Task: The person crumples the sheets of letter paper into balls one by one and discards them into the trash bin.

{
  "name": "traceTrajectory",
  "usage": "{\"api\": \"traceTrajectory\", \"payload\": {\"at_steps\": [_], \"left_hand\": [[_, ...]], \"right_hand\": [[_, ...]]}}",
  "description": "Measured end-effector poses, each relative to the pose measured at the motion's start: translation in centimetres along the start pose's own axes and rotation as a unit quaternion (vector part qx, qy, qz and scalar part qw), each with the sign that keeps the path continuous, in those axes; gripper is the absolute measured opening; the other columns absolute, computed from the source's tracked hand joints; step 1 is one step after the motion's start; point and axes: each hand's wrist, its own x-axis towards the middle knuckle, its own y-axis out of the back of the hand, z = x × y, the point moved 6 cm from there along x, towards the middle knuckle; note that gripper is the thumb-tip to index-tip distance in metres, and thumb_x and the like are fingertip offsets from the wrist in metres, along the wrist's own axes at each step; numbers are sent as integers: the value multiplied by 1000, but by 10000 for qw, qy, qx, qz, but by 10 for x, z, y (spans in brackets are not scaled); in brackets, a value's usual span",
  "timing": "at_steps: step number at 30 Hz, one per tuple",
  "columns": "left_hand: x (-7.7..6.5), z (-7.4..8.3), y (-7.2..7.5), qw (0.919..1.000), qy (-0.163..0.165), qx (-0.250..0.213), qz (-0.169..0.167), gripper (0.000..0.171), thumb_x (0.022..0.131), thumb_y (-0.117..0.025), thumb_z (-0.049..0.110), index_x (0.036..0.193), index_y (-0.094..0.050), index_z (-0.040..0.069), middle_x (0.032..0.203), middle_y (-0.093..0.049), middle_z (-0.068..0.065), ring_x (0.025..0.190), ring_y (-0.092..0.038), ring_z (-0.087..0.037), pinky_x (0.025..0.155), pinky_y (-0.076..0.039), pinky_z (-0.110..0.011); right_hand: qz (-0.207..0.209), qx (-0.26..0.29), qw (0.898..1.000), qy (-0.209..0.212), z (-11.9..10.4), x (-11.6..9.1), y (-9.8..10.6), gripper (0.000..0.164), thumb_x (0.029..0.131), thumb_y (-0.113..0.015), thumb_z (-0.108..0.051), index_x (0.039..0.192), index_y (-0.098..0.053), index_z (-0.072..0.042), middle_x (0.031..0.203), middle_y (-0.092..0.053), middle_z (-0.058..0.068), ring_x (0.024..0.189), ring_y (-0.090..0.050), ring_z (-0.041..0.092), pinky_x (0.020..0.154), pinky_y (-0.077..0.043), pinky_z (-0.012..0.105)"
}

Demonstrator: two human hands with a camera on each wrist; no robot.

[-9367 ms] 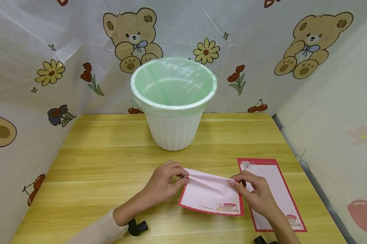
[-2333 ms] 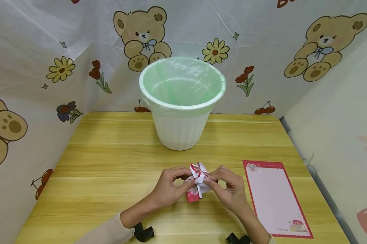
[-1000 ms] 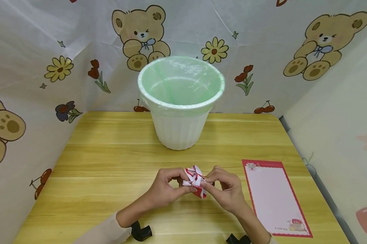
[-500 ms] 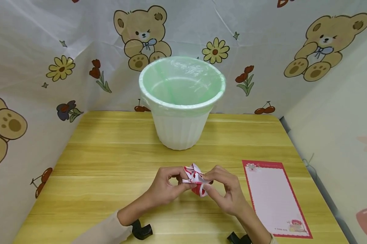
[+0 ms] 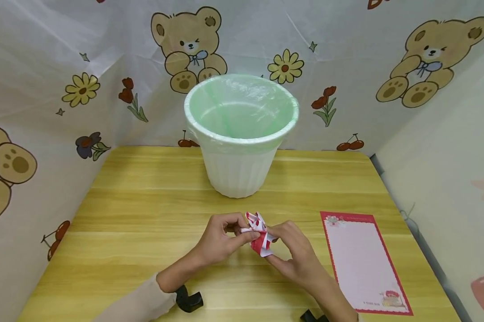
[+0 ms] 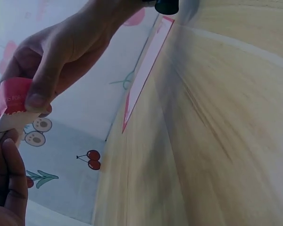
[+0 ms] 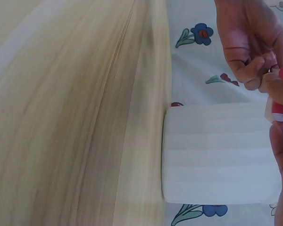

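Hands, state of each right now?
Left hand: closed, pinching the bunched paper.
Right hand: closed, holding the same paper between thumb and fingers.

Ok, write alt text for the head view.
Two hands hold a crumpled red-and-white paper above a wooden table. A flat red-bordered sheet lies to the right; a white bin with a pale-green liner stands behind.

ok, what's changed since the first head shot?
The held paper, mostly spread out then, is now a small crumpled bundle. The left hand and right hand have come closer together; both hold it, as before. The bin and the flat sheet stayed put.
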Motion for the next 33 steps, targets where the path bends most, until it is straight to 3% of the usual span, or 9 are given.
{"api": "traceTrajectory", "payload": {"at_steps": [2,8,13,19,26,31,33], "left_hand": [[1,-1,-3,9999,-16,-80,-70,29,94,-84,10,76,-62,16,69,-59,-3,66,-53,1,58,-49,-20],[0,0,-7,10000,-81,-29,6,30,94,-84,10,75,-62,16,69,-61,-3,67,-55,1,57,-51,-20],[-4,-1,-9,9998,-59,176,35,26,95,-85,14,77,-66,17,70,-65,-2,68,-55,1,59,-53,-21],[-8,0,-12,9991,-212,359,1,21,96,-84,17,81,-70,17,72,-69,-1,69,-57,0,62,-57,-22],[-7,3,-13,9978,-339,560,-83,21,95,-85,21,81,-70,19,73,-71,2,67,-58,1,61,-57,-21],[-4,6,-8,9975,-372,571,-199,10,95,-85,18,98,-75,18,89,-77,1,77,-65,-1,73,-63,-26],[-3,8,-4,9977,-343,544,-206,20,94,-86,16,110,-74,17,97,-78,-1,81,-69,-5,78,-64,-29]], "right_hand": [[222,-93,9997,48,0,0,2,37,103,-74,-31,120,-72,2,101,-73,5,91,-59,15,80,-52,20],[559,121,9984,33,3,2,4,30,102,-76,-29,110,-74,1,93,-73,5,82,-57,14,70,-50,19],[579,404,9975,-55,5,2,2,22,100,-80,-24,105,-75,-3,91,-74,5,79,-56,13,67,-49,19],[543,592,9966,-171,7,-1,1,11,91,-85,-7,97,-76,-8,85,-72,1,74,-54,12,63,-47,20],[614,973,9929,-288,10,-5,3,4,95,-82,-6,96,-78,-6,82,-74,4,70,-56,10,60,-49,18],[705,1283,9883,-426,14,-4,9,14,88,-86,2,100,-80,-3,84,-75,9,70,-58,10,60,-51,21],[717,1426,9860,-481,15,-3,12,18,86,-87,4,101,-80,-2,84,-76,11,71,-58,10,59,-51,23]]}}
